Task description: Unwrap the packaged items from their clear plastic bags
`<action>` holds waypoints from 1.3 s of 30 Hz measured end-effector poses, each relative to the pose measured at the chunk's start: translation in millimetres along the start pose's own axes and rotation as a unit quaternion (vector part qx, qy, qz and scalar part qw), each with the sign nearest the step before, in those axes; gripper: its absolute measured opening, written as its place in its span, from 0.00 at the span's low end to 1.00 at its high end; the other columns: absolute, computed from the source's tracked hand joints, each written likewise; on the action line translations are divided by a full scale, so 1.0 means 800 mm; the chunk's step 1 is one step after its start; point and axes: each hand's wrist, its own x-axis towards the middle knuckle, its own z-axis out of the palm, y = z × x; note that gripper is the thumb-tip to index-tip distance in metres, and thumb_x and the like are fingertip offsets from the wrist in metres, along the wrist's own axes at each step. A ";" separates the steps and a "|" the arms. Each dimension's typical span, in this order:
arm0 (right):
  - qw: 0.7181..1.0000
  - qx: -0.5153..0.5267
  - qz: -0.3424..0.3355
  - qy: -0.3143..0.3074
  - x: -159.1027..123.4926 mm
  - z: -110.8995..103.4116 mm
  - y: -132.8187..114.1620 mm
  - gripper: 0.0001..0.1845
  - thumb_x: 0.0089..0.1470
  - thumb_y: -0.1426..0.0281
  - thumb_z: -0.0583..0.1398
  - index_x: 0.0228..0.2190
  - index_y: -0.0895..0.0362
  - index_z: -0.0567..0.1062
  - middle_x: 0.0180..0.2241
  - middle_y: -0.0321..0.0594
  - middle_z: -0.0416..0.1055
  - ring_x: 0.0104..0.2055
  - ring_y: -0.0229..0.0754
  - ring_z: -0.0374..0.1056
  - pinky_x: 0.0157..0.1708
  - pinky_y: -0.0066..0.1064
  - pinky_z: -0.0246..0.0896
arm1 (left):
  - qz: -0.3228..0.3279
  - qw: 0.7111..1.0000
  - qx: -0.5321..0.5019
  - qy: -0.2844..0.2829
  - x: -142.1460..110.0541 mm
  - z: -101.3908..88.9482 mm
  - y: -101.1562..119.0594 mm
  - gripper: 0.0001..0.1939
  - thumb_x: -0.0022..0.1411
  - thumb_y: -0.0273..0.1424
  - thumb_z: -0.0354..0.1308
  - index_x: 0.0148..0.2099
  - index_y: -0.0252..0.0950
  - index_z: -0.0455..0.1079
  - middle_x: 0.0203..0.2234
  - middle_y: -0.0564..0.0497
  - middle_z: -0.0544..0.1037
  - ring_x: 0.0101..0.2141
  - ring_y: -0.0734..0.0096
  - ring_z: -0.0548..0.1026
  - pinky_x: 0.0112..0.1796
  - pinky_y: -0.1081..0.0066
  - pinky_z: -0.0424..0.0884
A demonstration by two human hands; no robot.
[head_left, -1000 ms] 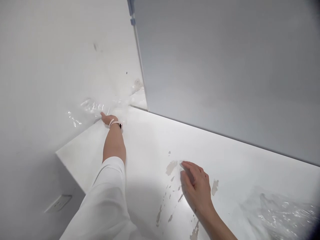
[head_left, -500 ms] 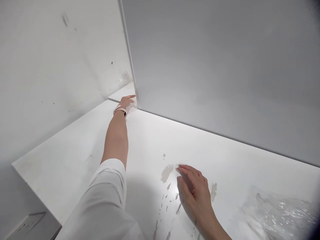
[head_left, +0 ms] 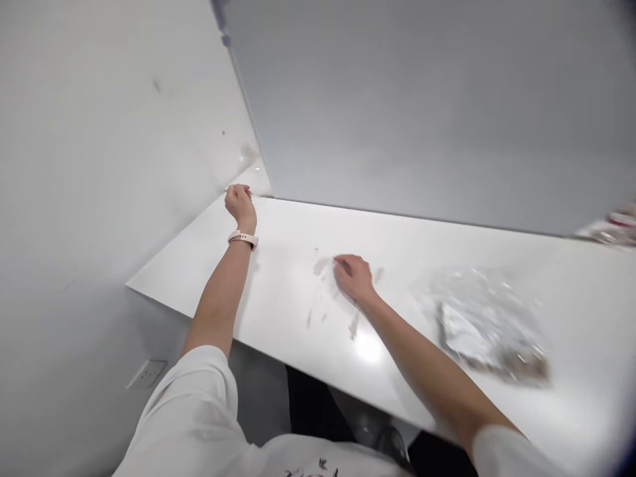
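My left hand (head_left: 240,202) is in the far left corner of a white tabletop (head_left: 278,265), its fingers curled in. What they hold, if anything, is hidden; a pink watch band (head_left: 243,238) circles that wrist. Closer to me, my right hand (head_left: 354,275) rests low over the tabletop with bent fingers and the thumb close to them. Anything in its fingertips is too small to make out. Greyish patches (head_left: 322,266) mark the surface beside and below this hand.
A crumpled clear plastic bag (head_left: 489,324) with something pale and brown inside lies on the right. At the far right edge is another wrapped bundle (head_left: 619,228). A grey panel (head_left: 397,119) rises behind; a white wall (head_left: 99,132) with a socket (head_left: 148,374) stands left.
My left hand has drawn back slightly from the corner, and its outstretched fingers have curled. The view has pulled back, showing more table. My right hand stays by the grey patches.
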 end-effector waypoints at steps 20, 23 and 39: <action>0.934 0.103 0.225 0.259 -0.360 -0.301 0.123 0.21 0.58 0.58 0.57 0.47 0.56 0.77 0.51 0.48 0.75 0.51 0.48 0.72 0.51 0.45 0.68 | 0.224 0.790 0.074 -0.565 -0.506 0.094 0.185 0.45 0.50 0.20 0.52 0.71 0.38 0.52 0.70 0.44 0.56 0.70 0.55 0.50 0.65 0.53 0.54; 0.928 0.105 0.250 0.255 -0.297 -0.331 0.169 0.28 0.53 0.60 0.60 0.54 0.57 0.72 0.53 0.51 0.72 0.52 0.48 0.70 0.52 0.43 0.66 | 0.306 0.753 0.131 -0.568 -0.523 0.123 0.201 0.50 0.50 0.21 0.55 0.74 0.41 0.45 0.72 0.44 0.50 0.71 0.49 0.41 0.66 0.42 0.39; 0.952 -0.062 0.232 0.190 -0.172 -0.312 0.218 0.15 0.56 0.58 0.54 0.24 0.54 0.67 0.25 0.37 0.69 0.30 0.41 0.62 0.32 0.30 0.54 | 0.438 0.621 0.166 -0.628 -0.590 0.036 0.170 0.11 0.64 0.22 0.55 0.46 0.39 0.73 0.23 0.55 0.77 0.24 0.70 0.72 0.42 0.64 0.67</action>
